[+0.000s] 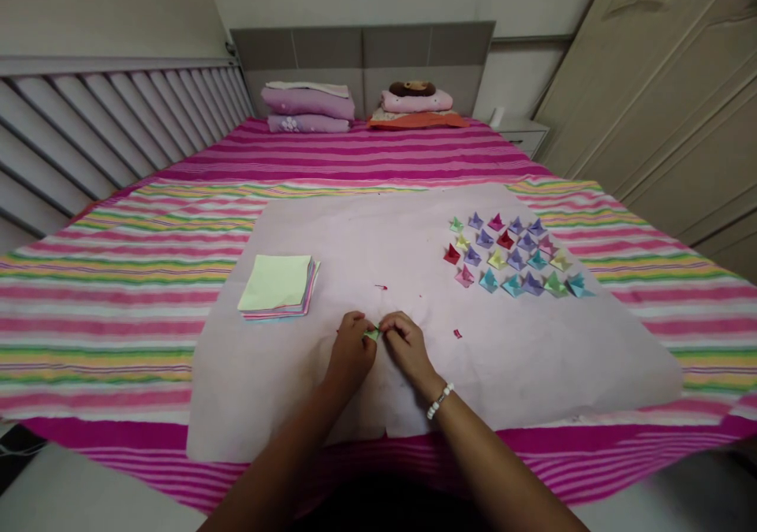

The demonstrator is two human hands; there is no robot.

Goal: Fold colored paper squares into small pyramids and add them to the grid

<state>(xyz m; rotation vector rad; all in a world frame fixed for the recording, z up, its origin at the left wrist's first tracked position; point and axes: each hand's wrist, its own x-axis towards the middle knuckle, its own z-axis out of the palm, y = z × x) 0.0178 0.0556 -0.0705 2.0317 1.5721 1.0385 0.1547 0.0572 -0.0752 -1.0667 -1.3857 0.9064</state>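
My left hand point(351, 349) and my right hand point(404, 343) meet over a pale sheet point(532, 359) spread on the bed. Both pinch a small green folded paper piece point(373, 332) between their fingertips; most of the piece is hidden by the fingers. A white bead bracelet point(440, 400) circles my right wrist. To the left lies a stack of coloured square papers point(277, 285) with a light green sheet on top. At the right, several small folded paper shapes point(514, 254) in many colours stand in rows.
The bed wears a pink striped cover point(147, 280). Two tiny red scraps point(457, 333) lie on the sheet near my hands. Folded blankets point(307, 106) and a pillow point(417, 102) sit at the headboard. A slatted rail runs on the left, a wardrobe on the right.
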